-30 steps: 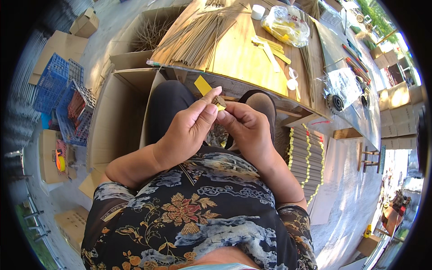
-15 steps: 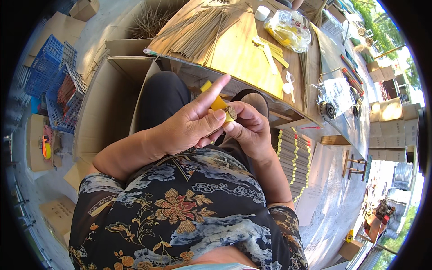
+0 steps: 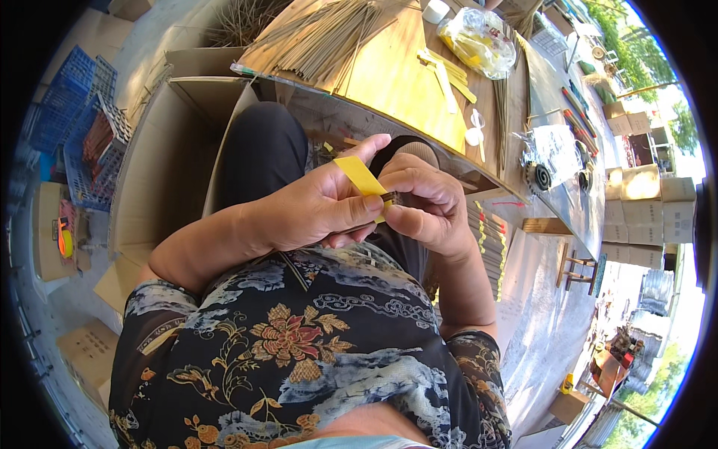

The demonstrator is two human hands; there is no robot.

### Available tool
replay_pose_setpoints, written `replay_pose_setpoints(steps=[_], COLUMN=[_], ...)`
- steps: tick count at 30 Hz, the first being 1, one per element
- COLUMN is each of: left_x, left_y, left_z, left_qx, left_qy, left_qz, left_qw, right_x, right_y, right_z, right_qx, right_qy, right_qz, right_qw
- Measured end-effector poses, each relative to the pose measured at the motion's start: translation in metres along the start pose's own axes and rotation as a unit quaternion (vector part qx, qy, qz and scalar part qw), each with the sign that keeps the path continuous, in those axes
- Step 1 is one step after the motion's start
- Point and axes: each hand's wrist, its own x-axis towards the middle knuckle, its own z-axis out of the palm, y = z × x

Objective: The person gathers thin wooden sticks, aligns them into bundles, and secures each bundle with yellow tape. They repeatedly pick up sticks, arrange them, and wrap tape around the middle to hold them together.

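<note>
Above my lap, both hands work on a yellow paper strip around a small bundle of thin brown sticks. My left hand is closed, its thumb and fingers pinching the strip and the bundle from the left. The strip's loose end sticks up past its forefinger. From the right, my right hand pinches the end of the bundle and the strip between thumb and fingers. Most of the bundle is hidden by my fingers, so its length does not show.
Ahead stands a wooden table with loose brown sticks, yellow strips and a clear plastic bag. An open cardboard box is at my left, by blue crates. Yellow-banded bundles lie at right below the table.
My right hand has shifted right and its fingers have closed over the bundle's end, which showed more before. The strip's loose end now lies broader and flatter. The view has shifted slightly.
</note>
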Motion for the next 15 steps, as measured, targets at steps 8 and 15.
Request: replay_pose_setpoints(steps=[8,15], left_x=[0.0,0.001], left_y=[-0.005,-0.005], left_z=[-0.002,-0.011], left_qx=[-0.063,-0.081], left_qy=[-0.028,-0.081], left_qz=[0.02,-0.006], left_qw=[0.997,0.993], right_x=[0.011,0.013], right_y=[-0.004,-0.006], right_z=[-0.01,-0.01], right_qx=[-0.069,-0.092], right_qy=[-0.058,-0.069], right_qz=[-0.1,-0.107], right_qw=[0.991,0.988])
